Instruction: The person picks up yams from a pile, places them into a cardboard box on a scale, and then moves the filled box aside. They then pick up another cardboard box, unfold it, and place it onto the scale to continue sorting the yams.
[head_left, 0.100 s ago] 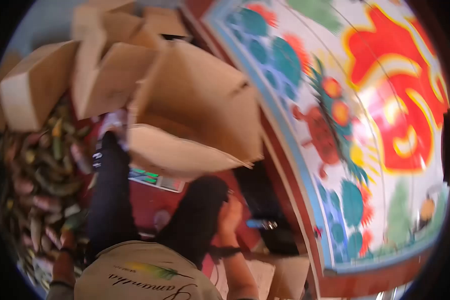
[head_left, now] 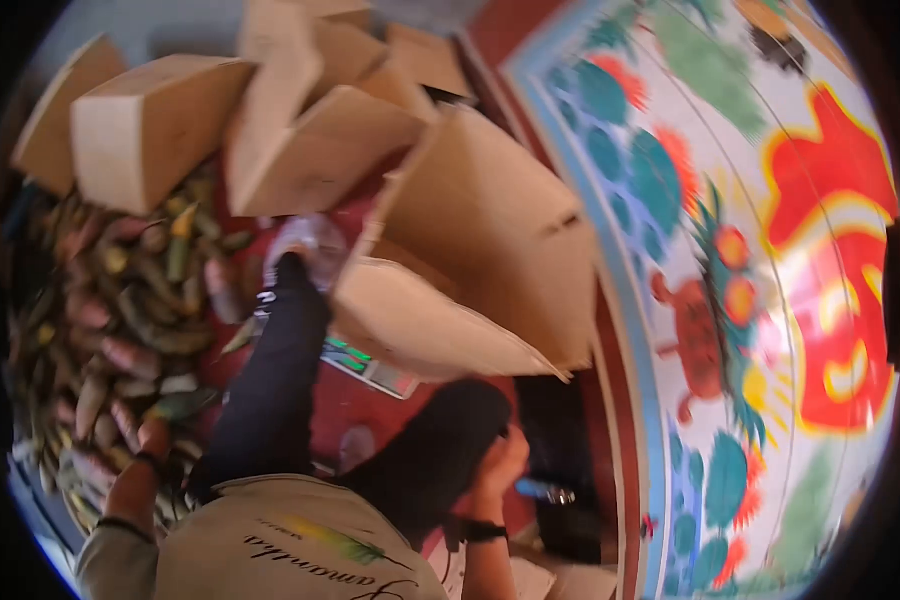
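My left hand point(head_left: 154, 437) reaches down to the pile of long brown, green and pinkish pieces that look like vegetables point(head_left: 150, 320). A dark green piece point(head_left: 183, 404) lies just beyond its fingertips; blur hides whether the fingers hold it. My right hand point(head_left: 503, 462) rests against my bent right knee, fingers loosely extended, with nothing visible in it. Between my legs and the wall stands a large open cardboard box point(head_left: 480, 230), tilted. Under its near edge shows a scale point(head_left: 370, 368) with lit green digits.
More cardboard boxes point(head_left: 170, 115) stand behind the pile. A brightly painted panel point(head_left: 710, 300) with a red-brown frame runs along the right. A dark object with a shiny metal end point(head_left: 548, 491) lies beside my right hand. The floor point(head_left: 355, 410) is red.
The whole view has swung, so the boxes, pile and legs appear farther right. My left hand stays at the pile and my right hand at the knee.
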